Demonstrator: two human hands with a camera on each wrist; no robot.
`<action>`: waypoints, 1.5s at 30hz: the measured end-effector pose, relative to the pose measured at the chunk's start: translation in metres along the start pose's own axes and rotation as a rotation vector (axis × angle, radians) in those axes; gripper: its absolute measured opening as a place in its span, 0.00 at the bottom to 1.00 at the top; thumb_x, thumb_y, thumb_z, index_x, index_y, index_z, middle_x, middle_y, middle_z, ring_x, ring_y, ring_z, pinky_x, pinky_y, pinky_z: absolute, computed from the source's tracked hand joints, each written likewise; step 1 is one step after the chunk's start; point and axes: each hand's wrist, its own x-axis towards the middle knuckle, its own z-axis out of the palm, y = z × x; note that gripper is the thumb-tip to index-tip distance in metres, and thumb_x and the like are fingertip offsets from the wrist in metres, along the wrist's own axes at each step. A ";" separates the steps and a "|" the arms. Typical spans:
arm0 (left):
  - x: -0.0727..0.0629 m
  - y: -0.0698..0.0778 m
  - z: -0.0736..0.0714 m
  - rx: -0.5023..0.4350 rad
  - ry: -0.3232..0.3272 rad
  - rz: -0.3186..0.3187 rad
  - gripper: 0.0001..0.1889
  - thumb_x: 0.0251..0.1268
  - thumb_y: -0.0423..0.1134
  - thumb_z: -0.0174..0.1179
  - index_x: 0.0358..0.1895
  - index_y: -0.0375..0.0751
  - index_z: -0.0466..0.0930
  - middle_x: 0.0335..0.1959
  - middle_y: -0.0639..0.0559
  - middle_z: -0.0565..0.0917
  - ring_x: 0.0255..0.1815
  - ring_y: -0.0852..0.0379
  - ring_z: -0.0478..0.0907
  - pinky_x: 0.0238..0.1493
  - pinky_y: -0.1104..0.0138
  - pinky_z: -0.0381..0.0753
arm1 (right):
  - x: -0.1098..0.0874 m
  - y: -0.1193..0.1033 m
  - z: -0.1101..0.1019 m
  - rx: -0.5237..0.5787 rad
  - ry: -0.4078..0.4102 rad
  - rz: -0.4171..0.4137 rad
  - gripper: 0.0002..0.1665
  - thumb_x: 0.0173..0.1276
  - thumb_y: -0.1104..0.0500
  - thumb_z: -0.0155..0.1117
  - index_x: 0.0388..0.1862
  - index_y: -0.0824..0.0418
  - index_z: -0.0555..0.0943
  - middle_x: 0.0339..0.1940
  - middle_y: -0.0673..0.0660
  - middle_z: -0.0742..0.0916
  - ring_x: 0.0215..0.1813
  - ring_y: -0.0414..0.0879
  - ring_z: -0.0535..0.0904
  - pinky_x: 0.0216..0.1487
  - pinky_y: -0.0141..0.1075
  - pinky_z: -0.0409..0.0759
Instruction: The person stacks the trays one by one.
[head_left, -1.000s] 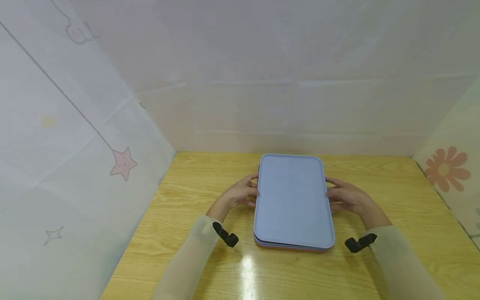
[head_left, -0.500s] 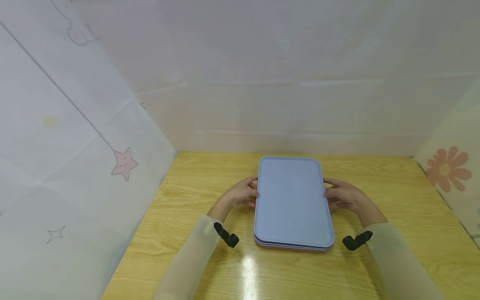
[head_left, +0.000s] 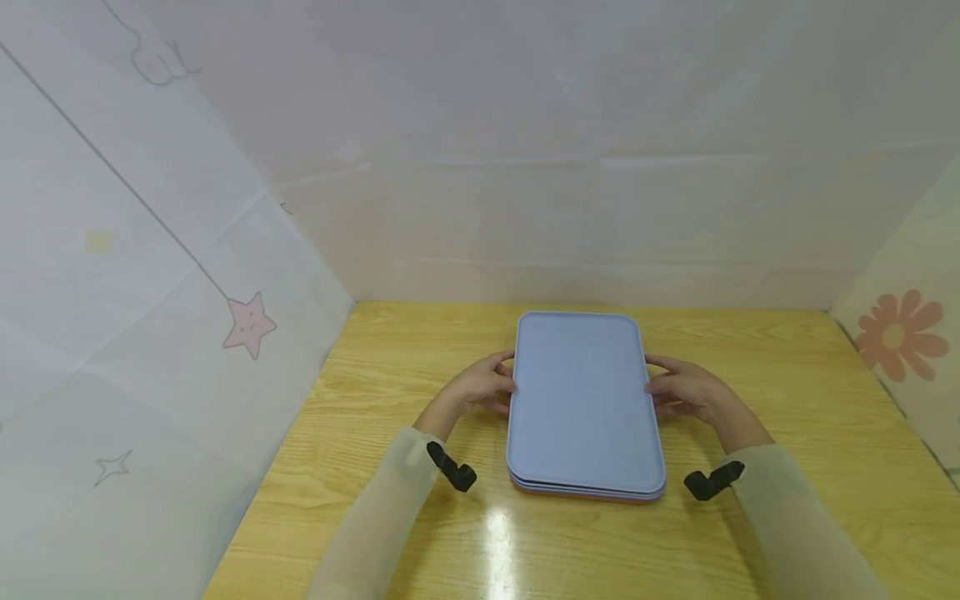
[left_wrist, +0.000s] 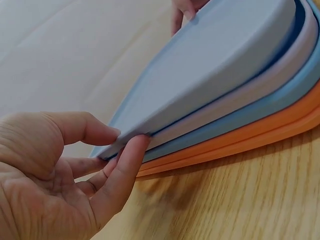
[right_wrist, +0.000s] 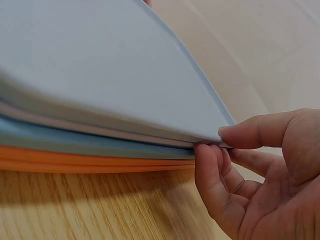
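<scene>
A light blue rectangular tray with a low raised rim lies on top of a stack of similar trays. Beneath it, the left wrist view shows a pale pinkish tray, a darker blue tray and orange layers at the bottom. My left hand pinches the top tray's left edge, thumb on the rim and fingers under it. Across from it, my right hand pinches the right edge the same way, fingertips tucked below the rim. Part of the fingers is hidden under the tray edges.
The stack rests on a wood-grain table that runs back to a pale cloth backdrop. Cloth walls with a star and a flower border the left and right. Black wrist mounts sit on both sleeves.
The top tray has dropped slightly and sits more evenly over the stack. My right hand has shifted a little left with it, while my left hand stays nearly where it was.
</scene>
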 end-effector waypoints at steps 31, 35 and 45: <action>-0.008 0.000 0.005 0.077 -0.038 -0.023 0.42 0.66 0.27 0.62 0.81 0.46 0.55 0.52 0.39 0.72 0.45 0.47 0.81 0.38 0.54 0.90 | -0.002 0.007 -0.001 0.065 -0.037 -0.018 0.51 0.69 0.68 0.60 0.84 0.60 0.46 0.39 0.56 0.84 0.39 0.47 0.82 0.44 0.40 0.87; -0.008 0.000 0.005 0.075 -0.036 -0.028 0.42 0.66 0.27 0.62 0.81 0.46 0.55 0.54 0.38 0.72 0.45 0.47 0.82 0.39 0.55 0.90 | -0.001 0.007 0.000 0.066 -0.037 -0.015 0.51 0.69 0.69 0.60 0.84 0.60 0.46 0.39 0.56 0.85 0.38 0.47 0.82 0.44 0.40 0.87; -0.008 -0.007 0.002 -0.021 -0.047 -0.036 0.42 0.65 0.29 0.65 0.80 0.47 0.56 0.56 0.38 0.73 0.47 0.47 0.81 0.43 0.53 0.90 | -0.001 0.016 -0.003 0.077 -0.016 -0.023 0.48 0.71 0.66 0.63 0.83 0.61 0.50 0.43 0.57 0.85 0.40 0.46 0.84 0.45 0.41 0.87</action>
